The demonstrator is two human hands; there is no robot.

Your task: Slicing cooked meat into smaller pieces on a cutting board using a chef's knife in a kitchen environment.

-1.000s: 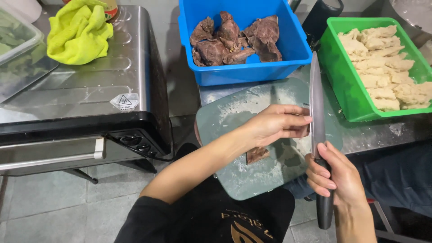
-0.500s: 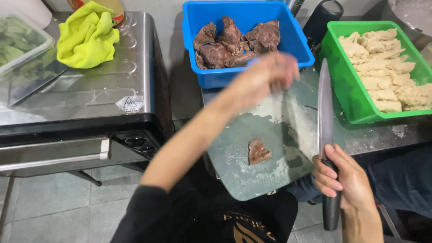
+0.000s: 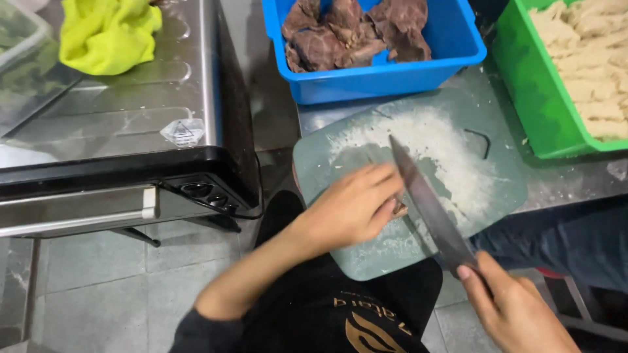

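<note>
My left hand (image 3: 350,206) lies on the green cutting board (image 3: 484,189), fingers pressed over a small brown piece of meat (image 3: 399,209) that is mostly hidden. My right hand (image 3: 517,310) grips the dark handle of a large knife (image 3: 428,206) at the lower right. The blade slants up and left across the board, its edge right beside my left fingertips and the meat. White crumbs cover the middle of the board.
A blue tub (image 3: 386,72) of dark meat chunks stands behind the board. A green tub (image 3: 523,85) of pale strips is at the right. A steel oven (image 3: 124,124) at the left carries a yellow cloth (image 3: 108,33). Grey floor tiles lie below.
My left hand came back from the blue tub down onto the meat piece on the board. The knife swung from upright at the right edge to slanting across the board beside my fingers.
</note>
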